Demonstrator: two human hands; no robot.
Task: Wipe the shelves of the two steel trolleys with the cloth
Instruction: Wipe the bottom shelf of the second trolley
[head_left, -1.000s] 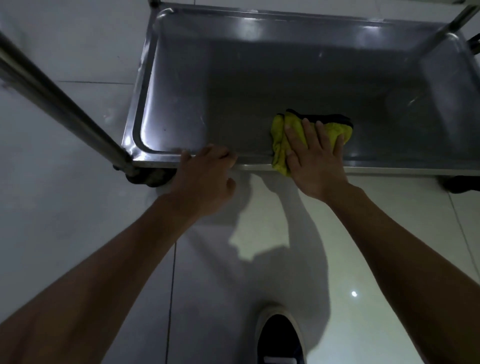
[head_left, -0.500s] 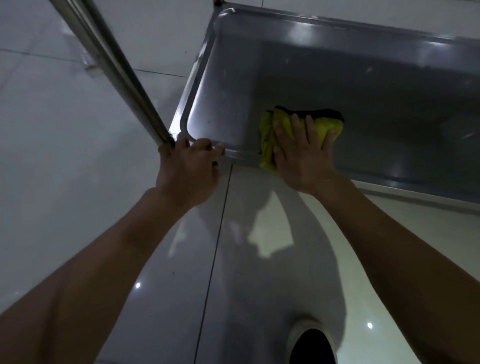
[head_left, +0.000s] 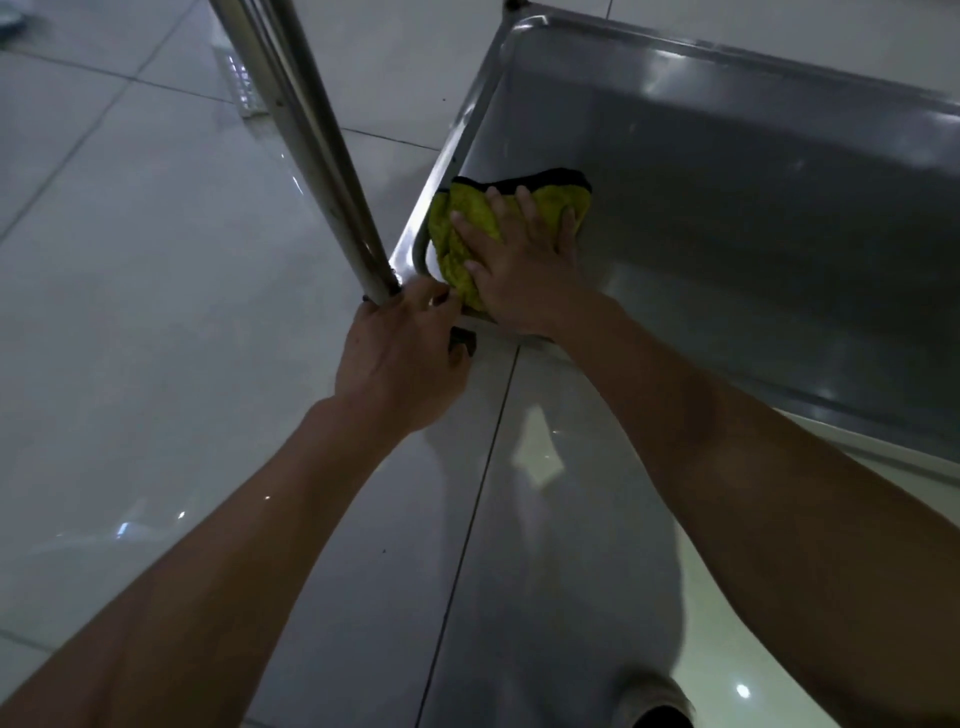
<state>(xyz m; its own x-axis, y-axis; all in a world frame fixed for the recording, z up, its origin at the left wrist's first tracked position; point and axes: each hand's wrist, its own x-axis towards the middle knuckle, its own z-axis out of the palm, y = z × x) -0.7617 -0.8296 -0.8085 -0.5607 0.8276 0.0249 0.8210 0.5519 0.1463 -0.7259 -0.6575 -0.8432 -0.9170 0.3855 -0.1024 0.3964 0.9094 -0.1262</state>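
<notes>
A yellow cloth (head_left: 462, 228) with a black edge lies in the near left corner of the steel trolley's bottom shelf (head_left: 753, 218). My right hand (head_left: 524, 265) presses flat on the cloth, fingers spread and straight. My left hand (head_left: 400, 353) grips the shelf's near corner rim, right at the foot of the trolley's upright steel post (head_left: 306, 135). The two hands almost touch. Only this one shelf of one trolley is in view.
Glossy pale floor tiles (head_left: 156, 312) surround the trolley. A dark caster (head_left: 464, 340) shows under the corner by my left hand. The tip of my shoe (head_left: 654, 701) is at the bottom edge.
My right hand has slid the cloth leftward along the near rim into the shelf's left corner. My left hand moved left along the rim to the post.
</notes>
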